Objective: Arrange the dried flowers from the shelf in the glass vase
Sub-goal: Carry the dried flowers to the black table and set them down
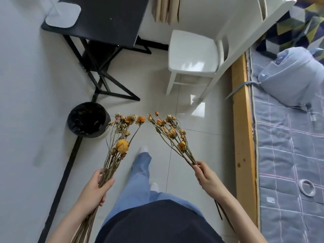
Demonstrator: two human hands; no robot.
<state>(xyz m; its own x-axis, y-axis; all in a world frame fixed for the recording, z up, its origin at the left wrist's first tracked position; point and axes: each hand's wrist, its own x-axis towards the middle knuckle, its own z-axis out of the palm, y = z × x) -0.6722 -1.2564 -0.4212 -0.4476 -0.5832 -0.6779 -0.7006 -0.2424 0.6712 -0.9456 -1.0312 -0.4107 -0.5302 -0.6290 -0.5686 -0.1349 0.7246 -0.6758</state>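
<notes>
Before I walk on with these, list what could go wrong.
1. The left bunch and right bunch of dried flowers tip toward each other; if the heads brush, brittle petals may shed.
2. The right hand holds its bunch with stem ends trailing past the wrist, beside the wooden bed frame; they could snag and snap.
3. The left hand grips many long stems; one might slip out.

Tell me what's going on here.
A person stands on a tiled floor holding dried flowers in two bunches. The left hand grips the stems of the left bunch; the right hand grips the right bunch. No glass vase is in view, so nothing is arranged yet. A black bin and a white stool stand ahead.
</notes>
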